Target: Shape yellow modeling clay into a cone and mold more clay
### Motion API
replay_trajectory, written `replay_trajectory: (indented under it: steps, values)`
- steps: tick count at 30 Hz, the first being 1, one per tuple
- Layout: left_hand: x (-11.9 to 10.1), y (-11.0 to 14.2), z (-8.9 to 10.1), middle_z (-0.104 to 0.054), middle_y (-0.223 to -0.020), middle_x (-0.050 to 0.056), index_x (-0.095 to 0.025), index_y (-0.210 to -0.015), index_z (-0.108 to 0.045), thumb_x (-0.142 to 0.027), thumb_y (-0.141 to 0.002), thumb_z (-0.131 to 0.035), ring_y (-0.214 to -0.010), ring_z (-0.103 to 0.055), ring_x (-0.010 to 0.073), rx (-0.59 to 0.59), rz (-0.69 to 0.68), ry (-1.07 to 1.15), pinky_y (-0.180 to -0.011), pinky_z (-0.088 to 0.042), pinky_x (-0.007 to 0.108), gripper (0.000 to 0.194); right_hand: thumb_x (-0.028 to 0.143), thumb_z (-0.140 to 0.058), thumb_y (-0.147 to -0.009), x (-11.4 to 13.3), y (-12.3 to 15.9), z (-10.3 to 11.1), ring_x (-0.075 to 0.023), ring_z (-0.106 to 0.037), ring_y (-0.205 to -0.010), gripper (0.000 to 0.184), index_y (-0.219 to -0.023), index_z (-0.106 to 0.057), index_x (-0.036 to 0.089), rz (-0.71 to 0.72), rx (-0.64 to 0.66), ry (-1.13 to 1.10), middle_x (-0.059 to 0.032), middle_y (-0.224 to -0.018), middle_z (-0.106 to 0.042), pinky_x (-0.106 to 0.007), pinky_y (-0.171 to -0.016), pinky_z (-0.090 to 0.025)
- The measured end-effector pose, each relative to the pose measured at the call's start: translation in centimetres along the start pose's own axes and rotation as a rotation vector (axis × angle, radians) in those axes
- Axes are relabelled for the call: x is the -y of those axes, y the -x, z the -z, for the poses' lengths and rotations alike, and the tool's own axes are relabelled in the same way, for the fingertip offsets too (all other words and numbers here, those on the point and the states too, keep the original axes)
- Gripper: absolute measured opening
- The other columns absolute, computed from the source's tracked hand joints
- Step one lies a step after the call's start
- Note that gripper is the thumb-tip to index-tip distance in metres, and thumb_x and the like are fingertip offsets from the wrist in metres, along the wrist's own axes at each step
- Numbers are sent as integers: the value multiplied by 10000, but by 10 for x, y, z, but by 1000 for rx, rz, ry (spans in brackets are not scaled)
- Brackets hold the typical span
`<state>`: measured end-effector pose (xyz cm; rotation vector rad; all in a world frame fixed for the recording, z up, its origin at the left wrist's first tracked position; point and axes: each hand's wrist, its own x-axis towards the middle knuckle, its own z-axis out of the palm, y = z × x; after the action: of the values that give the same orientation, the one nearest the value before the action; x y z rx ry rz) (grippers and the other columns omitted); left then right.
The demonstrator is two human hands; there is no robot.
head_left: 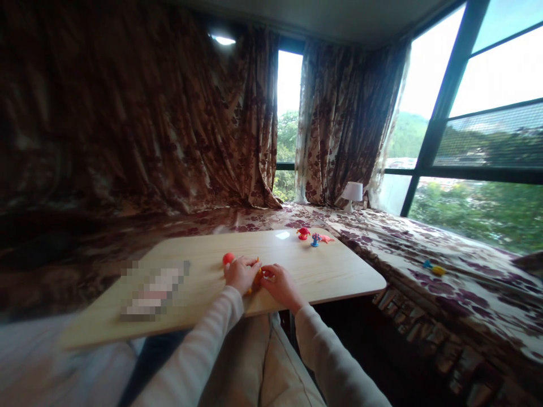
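Over the near edge of the pale wooden table (pixel 339 277), my left hand (pixel 240 275) and my right hand (pixel 279 284) meet around a small orange-yellow toy piece (pixel 257 278). Fingers of both hands are closed on it and cover most of it, so its exact shape is hidden. A red-orange ball-like piece (pixel 228 258) lies just beyond my left hand. Toward the far right corner of the tabletop stand a red toy figure (pixel 303 233) and a blue toy figure (pixel 315 240). Beside them lies a flat orange-red piece (pixel 327 238).
A pixelated flat item (pixel 155 294) lies on the table's left part. On the flower-patterned bench cover (pixel 462 305) to the right rests a blue and yellow toy (pixel 435 268). A white lamp (pixel 353 192) stands in the far corner, near curtains (pixel 203 124) and windows.
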<state>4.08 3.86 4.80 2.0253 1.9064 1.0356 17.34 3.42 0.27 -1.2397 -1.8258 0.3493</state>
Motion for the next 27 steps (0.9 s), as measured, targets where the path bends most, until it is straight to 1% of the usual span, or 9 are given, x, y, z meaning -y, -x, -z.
replay_trajectory:
  steps: [6, 9, 16, 22, 27]
  values:
    - [-1, -1, 1, -739, -974, 37, -237, -809, -740, -271, -804, -590, -1022, -619, 220, -24, -19, -7, -965, -397, 430, 154, 108, -634, -710, -2, -1, -1, -163, -596, -752, 241, -931, -709, 171, 5, -1, -2, -36, -788, -653, -266, -728, -456]
    - [-1, -1, 1, -741, -955, 35, -241, -802, -742, -287, -803, -589, -1016, -618, 226, -36, -28, -15, -964, -394, 436, 159, 98, -624, -709, -2, -1, -2, -163, -597, -754, 244, -930, -707, 160, 8, 4, -5, -42, -797, -656, -262, -726, -459]
    - [0, -2, 0, -743, -951, 18, -259, -798, -747, -317, -812, -565, -1015, -615, 214, -68, -52, -34, -987, -367, 403, 191, 118, -624, -719, -3, 0, -1, -163, -592, -760, 244, -939, -706, 182, 11, 2, -4, -36, -798, -654, -265, -730, -454]
    - [-1, -3, 0, -743, -952, 16, -263, -785, -747, -341, -814, -554, -1009, -608, 209, -89, -52, -49, -978, -361, 376, 210, 111, -620, -711, -3, 0, -2, -162, -591, -754, 248, -935, -706, 175, 7, 5, -2, -34, -796, -653, -266, -727, -453]
    - [-4, -3, 3, -746, -932, 14, -271, -742, -744, -335, -809, -565, -1003, -599, 214, -82, -51, -70, -977, -351, 372, 202, 104, -618, -706, -2, -1, -1, -163, -585, -749, 257, -933, -710, 180, 3, 11, 1, -33, -791, -650, -272, -726, -451]
